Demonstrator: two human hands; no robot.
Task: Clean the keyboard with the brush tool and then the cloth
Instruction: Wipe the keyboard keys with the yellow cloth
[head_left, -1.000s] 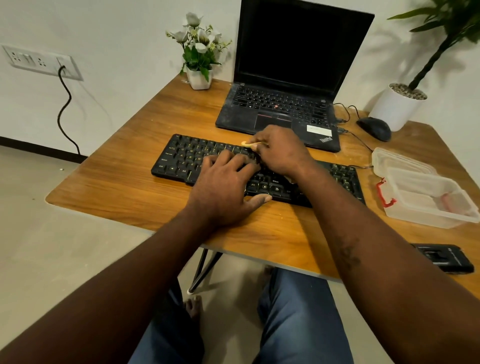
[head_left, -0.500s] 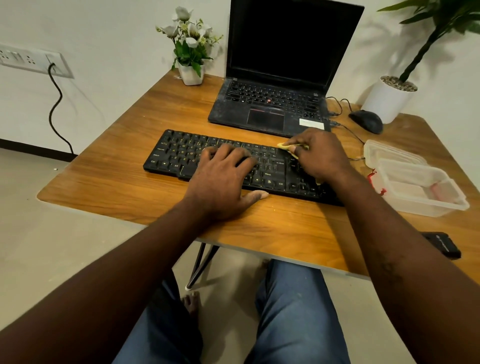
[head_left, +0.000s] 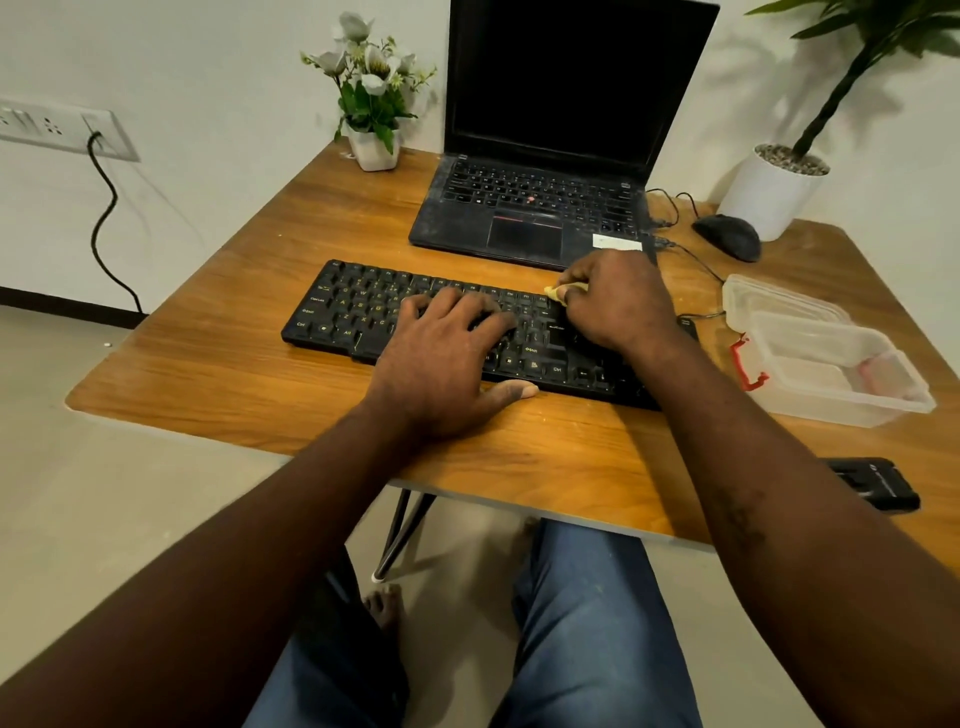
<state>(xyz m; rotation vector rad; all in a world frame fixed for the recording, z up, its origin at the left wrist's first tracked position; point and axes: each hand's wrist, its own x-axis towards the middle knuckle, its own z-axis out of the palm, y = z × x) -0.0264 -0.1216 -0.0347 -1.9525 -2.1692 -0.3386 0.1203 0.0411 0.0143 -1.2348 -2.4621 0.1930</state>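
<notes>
Beneath both hands, the long black plastic keyboard (head_left: 363, 312) runs sideways across the wooden tabletop (head_left: 234, 374), left hand (head_left: 441, 358) spread flat on its middle keys, right hand (head_left: 618, 301) just beside it pinching a small yellow cleaning tool (head_left: 558, 292) at the far row.

Your black keyboard (head_left: 358, 312) lies flat on the wooden counter (head_left: 223, 379) across the middle of the frame, its long side running left to right and dipping slightly toward the right. The keys carry yellowish legends. Your left hand (head_left: 441, 358) lies spread over its middle keys. At the upper right edge a small pale-yellow cleaning piece (head_left: 557, 292) pokes out of your right hand (head_left: 618, 304), which pinches it by the top key row. You cannot tell whether it is brush or cloth.
</notes>
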